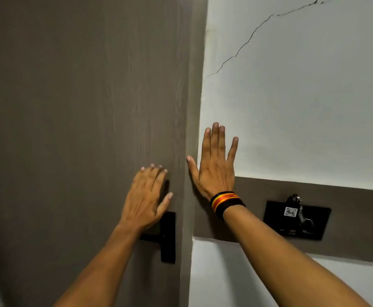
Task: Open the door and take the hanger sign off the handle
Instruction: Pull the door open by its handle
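Door point(81, 107), grey-brown with a wood grain, is filling the left half of the view, its edge sitting against the frame point(192, 129). Whether it is latched cannot be told. Both hands are lying flat and open, gripping nothing. The left hand point(146, 199) is pressing palm-down on the door near its edge, fingers together and pointing up, and it is covering the upper part of the black lock plate point(168, 238). The black handle point(150, 237) is sticking out leftward from that plate, just under the left wrist. No hanger sign is showing on the part of the handle that can be seen; the rest is hidden behind the arm.

The right hand point(215, 165) is spreading its fingers over the white wall point(303, 96), with the thumb reaching across onto the frame. Its wrist is wearing a band point(226, 203) striped black, red and yellow. A thin crack point(247, 43) is running diagonally up the wall. Right of the right forearm, a black panel point(296, 220) is sitting on a grey strip point(358, 218) that crosses the wall, with a small white tag point(291, 211) on it; its writing is too small to read surely.
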A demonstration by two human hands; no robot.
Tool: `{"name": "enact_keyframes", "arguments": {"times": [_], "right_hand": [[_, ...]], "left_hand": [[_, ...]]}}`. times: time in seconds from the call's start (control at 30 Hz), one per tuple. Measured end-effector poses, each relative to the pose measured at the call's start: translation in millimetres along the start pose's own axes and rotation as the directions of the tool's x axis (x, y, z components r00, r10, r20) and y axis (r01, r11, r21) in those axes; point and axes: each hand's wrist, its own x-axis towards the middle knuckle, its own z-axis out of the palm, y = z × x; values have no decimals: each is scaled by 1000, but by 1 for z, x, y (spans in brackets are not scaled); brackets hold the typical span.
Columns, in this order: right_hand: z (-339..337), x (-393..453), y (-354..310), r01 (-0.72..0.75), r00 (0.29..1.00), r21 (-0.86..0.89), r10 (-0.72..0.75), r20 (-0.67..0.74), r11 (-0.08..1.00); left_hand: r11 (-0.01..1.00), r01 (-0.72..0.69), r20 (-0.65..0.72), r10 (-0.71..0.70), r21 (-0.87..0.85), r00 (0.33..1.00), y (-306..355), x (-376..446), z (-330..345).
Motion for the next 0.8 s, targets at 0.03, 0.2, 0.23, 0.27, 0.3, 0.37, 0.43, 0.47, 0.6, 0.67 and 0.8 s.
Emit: {"name": "enact_keyframes", "arguments": {"times": [0.03,0.2,0.23,0.27,0.3,0.37,0.43,0.47,0.6,0.67,0.8], "right_hand": [[3,0,-2,-9,1000,-27,9,-5,1000],[4,2,-5,-9,998,-64,5,-65,998],[3,3,-6,-11,997,-76,5,-73,997],[8,2,-6,-1,996,-79,-6,-91,997],[7,3,-6,-13,995,-92,4,-97,996],[6,3,-6,-22,996,-116,12,-90,993],[9,3,-8,-25,995,-133,12,-98,991],[10,3,-9,-28,995,-141,14,-103,990],[12,3,-10,-48,992,-160,29,-119,986],[11,3,-10,-56,992,-171,35,-124,984],[10,3,-12,-60,991,-155,40,-130,986]], "left_hand": [[999,-32,-33,31,-16,999,-2,-11,11],[1000,-23,104,25,-21,994,-11,-73,60],[999,-3,130,8,-39,991,-14,-82,68],[998,34,180,-24,-56,983,-14,-93,75],[996,63,202,-49,-66,978,-14,-102,83],[987,146,245,-125,-69,961,-11,-113,97],[965,256,277,-231,-57,933,-9,-113,106],[952,305,288,-282,-36,915,-8,-111,108],[865,498,366,-445,-60,817,6,-119,119],[789,607,400,-528,-96,749,18,-127,126],[637,706,275,-651,-310,708,44,-141,143]]}}
